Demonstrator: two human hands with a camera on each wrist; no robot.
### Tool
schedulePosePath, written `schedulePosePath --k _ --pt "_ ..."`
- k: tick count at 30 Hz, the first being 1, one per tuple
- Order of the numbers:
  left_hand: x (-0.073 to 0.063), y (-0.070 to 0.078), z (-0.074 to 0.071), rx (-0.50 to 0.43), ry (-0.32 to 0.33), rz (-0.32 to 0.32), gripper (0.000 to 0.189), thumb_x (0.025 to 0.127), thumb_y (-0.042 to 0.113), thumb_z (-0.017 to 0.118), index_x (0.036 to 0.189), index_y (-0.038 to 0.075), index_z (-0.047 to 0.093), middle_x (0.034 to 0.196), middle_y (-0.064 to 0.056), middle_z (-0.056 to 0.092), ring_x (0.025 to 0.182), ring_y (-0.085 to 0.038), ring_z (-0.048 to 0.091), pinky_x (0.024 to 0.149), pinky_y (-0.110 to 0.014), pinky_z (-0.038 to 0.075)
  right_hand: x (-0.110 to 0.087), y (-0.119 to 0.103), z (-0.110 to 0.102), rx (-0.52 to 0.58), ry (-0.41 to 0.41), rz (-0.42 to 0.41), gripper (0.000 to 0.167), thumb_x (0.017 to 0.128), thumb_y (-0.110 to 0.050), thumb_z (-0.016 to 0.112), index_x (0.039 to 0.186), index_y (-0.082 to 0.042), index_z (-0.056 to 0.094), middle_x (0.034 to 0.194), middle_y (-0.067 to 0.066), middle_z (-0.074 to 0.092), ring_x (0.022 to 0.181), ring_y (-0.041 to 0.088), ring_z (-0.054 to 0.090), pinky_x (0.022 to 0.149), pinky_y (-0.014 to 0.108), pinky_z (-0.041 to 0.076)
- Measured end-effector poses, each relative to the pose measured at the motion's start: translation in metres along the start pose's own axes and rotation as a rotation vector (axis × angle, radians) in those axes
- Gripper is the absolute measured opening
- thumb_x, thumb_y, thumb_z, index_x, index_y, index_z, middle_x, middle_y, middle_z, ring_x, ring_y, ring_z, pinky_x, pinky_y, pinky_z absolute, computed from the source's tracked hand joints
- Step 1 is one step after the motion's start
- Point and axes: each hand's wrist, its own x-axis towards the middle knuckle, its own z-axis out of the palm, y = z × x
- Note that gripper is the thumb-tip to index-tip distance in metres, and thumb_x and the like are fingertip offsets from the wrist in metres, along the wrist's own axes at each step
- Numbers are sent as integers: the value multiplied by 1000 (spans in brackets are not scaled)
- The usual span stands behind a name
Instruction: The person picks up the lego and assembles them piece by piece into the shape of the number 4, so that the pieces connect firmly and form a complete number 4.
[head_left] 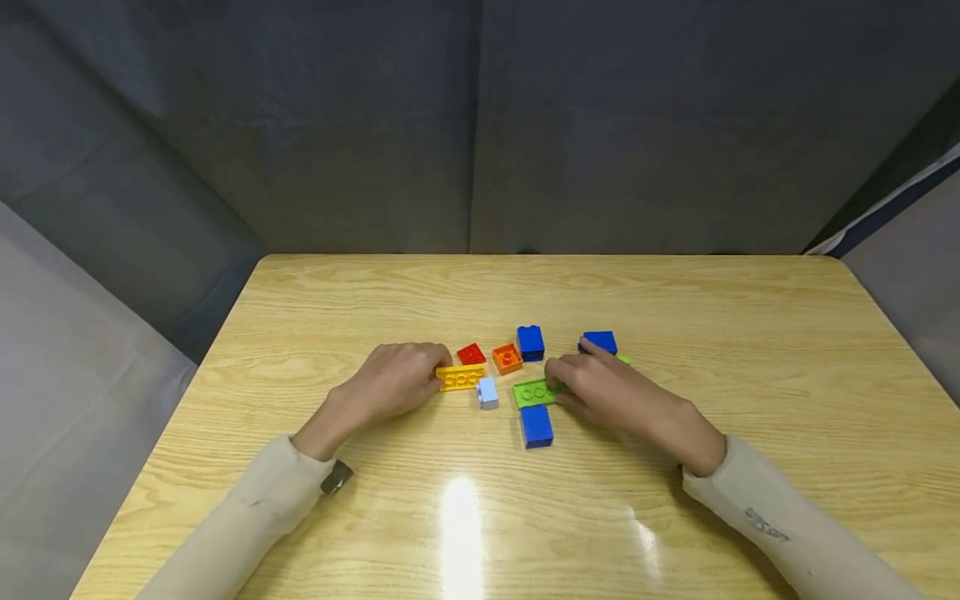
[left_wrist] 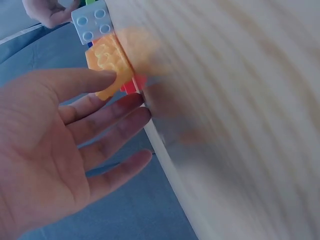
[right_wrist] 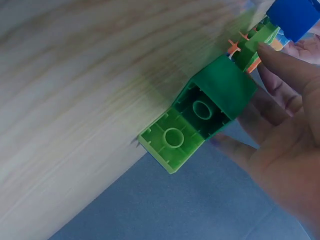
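My left hand (head_left: pixel 397 377) pinches the end of a long yellow-orange toy brick (head_left: pixel 461 378), with its underside tubes showing. In the left wrist view, the thumb lies on that brick. My right hand (head_left: pixel 603 390) pinches the right end of a long light green brick (head_left: pixel 534 392), also tube side out. A pale blue-grey brick (head_left: pixel 488 393) is at the right end of the yellow-orange one. Against the light green brick's near side sits a blue brick (head_left: pixel 537 427). In the right wrist view, a dark green brick (right_wrist: pixel 220 90) is beside the right fingers, adjoining a lime green brick (right_wrist: pixel 172 140).
Beyond the hands lie a red brick (head_left: pixel 472 354), an orange brick (head_left: pixel 507 359) and another blue brick (head_left: pixel 530 343). A further blue brick (head_left: pixel 600 341) is partly hidden behind my right hand. Grey curtains (head_left: pixel 360 125) surround the wooden table (head_left: pixel 360 292).
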Motion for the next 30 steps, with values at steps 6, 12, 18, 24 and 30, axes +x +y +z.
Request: schedulePosePath --k 6,12,18,24,30 --pt "-1 1 1 -14 -1 11 20 92 19 81 108 10 71 100 2 70 74 -13 56 65 -31 50 -3 0 -1 9 21 -8 35 86 2 83 110 -6 59 103 9 69 98 25 67 106 71 40" --pt "-2 1 1 12 18 32 18 92 22 82 99 11 69 92 4 66 70 -11 53 65 -30 48 -5 0 -1 -33 29 -34 32 84 0 86 111 -2 68 102 9 68 94 23 64 105 59 47" --pt "-3 0 -4 -7 114 59 10 93 12 77 96 11 68 83 5 65 57 -10 41 51 -24 35 -8 2 1 -14 70 -32 19 86 2 82 101 -2 71 96 5 65 91 19 61 111 60 42" --pt "-3 -1 -9 -51 308 171 18 90 10 82 104 8 71 91 -1 75 65 -11 60 58 -28 51 -11 1 -5 44 111 54 14 93 -2 76 105 -4 70 101 5 69 96 20 65 111 59 42" --pt "-1 3 -10 -126 457 349 24 89 4 83 110 5 72 102 -6 78 88 -18 75 75 -33 61 -13 -1 -17 49 156 143 18 98 -5 68 115 -6 61 94 2 67 70 11 53 66 33 53"
